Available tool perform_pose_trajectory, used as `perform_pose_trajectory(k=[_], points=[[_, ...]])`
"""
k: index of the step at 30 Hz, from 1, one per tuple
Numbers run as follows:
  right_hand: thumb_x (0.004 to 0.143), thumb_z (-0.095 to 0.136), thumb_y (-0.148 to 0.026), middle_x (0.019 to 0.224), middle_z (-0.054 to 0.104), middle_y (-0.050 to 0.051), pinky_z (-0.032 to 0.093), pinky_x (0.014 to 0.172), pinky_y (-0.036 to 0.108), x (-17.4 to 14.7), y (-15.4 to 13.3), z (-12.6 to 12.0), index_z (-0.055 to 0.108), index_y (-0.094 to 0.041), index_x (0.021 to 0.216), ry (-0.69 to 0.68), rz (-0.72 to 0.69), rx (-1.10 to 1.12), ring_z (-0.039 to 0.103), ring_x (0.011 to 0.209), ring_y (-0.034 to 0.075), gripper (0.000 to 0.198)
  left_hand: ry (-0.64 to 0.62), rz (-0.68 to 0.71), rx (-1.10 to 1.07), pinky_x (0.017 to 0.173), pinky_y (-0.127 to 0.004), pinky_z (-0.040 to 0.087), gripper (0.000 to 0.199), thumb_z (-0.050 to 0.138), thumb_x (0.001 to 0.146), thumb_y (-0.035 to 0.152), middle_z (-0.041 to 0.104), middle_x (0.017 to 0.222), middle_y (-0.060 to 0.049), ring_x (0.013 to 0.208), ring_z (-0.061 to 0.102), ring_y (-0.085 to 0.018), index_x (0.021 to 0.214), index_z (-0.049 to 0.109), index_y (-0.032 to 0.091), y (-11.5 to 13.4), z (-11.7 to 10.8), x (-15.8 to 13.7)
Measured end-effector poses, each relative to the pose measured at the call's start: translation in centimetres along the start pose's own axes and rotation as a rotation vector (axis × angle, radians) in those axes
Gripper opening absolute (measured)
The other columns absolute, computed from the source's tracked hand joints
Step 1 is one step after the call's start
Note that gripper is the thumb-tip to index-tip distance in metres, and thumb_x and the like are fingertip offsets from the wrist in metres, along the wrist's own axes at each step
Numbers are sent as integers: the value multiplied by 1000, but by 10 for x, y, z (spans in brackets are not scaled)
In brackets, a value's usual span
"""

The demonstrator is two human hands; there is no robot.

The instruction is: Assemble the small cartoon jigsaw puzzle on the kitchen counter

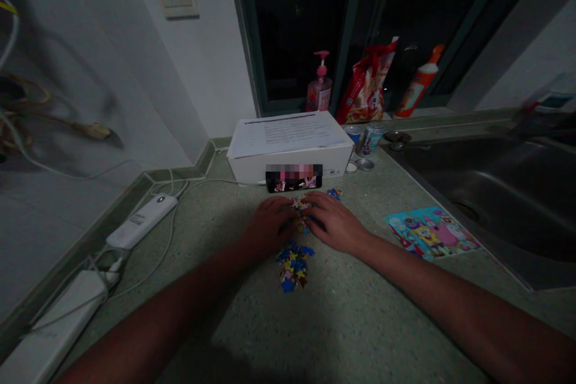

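On the green speckled countertop, my left hand and my right hand lean in from either side over a pile of small jigsaw puzzle pieces. Fingers of both hands are stretched out and touch the pieces, gripping none that I can make out. Nearer to me lies a second heap of blue, yellow and brown puzzle pieces. A few blue pieces rest beyond my right hand. To the right is a bright cartoon picture sheet, lying flat.
A phone leans on a white box behind my hands. Cans stand near the sink at right. Charging cables and a white power strip run along the left wall. Bottles and a red bag line the window.
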State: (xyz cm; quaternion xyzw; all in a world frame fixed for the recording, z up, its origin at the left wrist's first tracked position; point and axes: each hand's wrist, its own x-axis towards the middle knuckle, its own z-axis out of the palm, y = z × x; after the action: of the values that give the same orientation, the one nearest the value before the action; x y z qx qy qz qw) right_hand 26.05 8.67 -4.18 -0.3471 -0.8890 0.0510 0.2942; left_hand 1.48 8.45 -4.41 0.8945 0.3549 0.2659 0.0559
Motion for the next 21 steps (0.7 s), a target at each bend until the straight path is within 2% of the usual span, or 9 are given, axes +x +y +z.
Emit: perform_pose_trajectory(k=[4,8,21], points=[[95,63,-16,134,68,15,50,112,61,0,0,1,73,-19,116,13,-5,8,58,134,34,23,-12,26,6,119,-55,43,44,69,97,22,64,144,-9,136,57,-29,141,65,29,1,-1,0],[95,65,-16,132,69,16,51,112,61,1,-1,0,73,-18,115,16,-9,10,59,133,34,23,-14,7,9,119,-56,43,35,73,96,28,65,142,-10,136,57,-31,130,71,27,0,-1,-1],[95,63,-15,130,68,14,52,110,59,2,-2,-2,72,-19,118,-3,-1,7,59,131,33,25,33,-58,28,113,-52,48,21,71,94,23,73,125,-10,121,65,-28,115,73,21,5,-4,2]])
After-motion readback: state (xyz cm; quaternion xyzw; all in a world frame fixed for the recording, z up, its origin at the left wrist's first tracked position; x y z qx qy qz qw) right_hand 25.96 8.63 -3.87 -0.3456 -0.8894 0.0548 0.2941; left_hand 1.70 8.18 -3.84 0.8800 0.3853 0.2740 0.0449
